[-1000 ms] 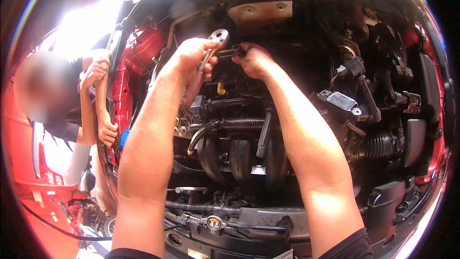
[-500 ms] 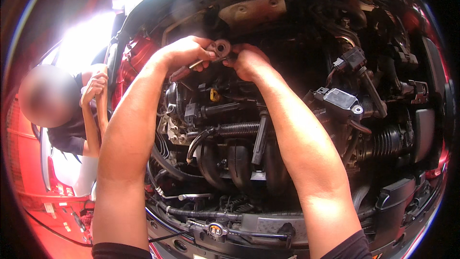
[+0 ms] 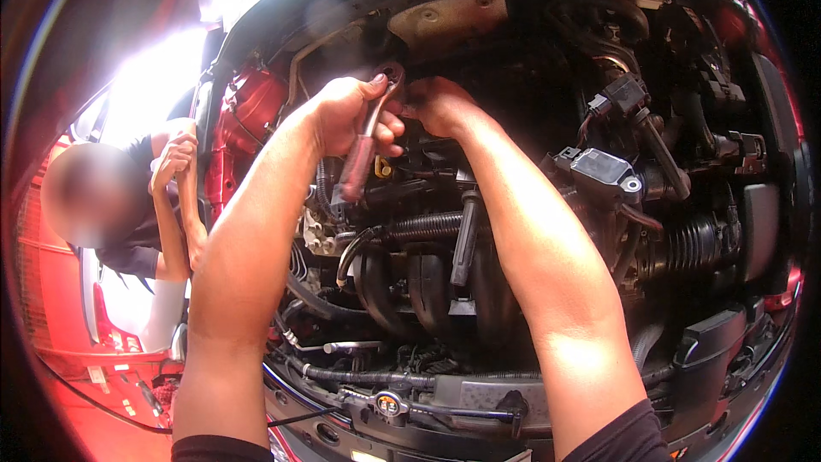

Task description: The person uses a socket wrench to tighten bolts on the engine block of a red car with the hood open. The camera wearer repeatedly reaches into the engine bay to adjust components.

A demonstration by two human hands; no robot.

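Observation:
Over the far part of an open engine bay, my left hand (image 3: 349, 113) grips a ratchet wrench (image 3: 360, 161). Its round head points away from me, and the reddish handle slants back toward the engine. Close by on the right, my right hand (image 3: 445, 108) is curled near the ratchet head. Its fingertips are in shadow, so what they hold, if anything, cannot be made out. A yellow loop-shaped handle (image 3: 384, 169) shows below the hands, beside the ratchet handle.
A long black ignition coil (image 3: 466, 239) lies over the curved intake pipes (image 3: 425, 291). Unplugged-looking black parts (image 3: 604, 173) sit to the right, near a ribbed air hose (image 3: 688, 252). The radiator cap (image 3: 390, 405) is nearest me. At left stands another person with clasped hands (image 3: 175, 158).
The ratchet has turned in my left hand: its handle now swings down toward me, and its head no longer faces me flat. My right hand has stayed nearly in place.

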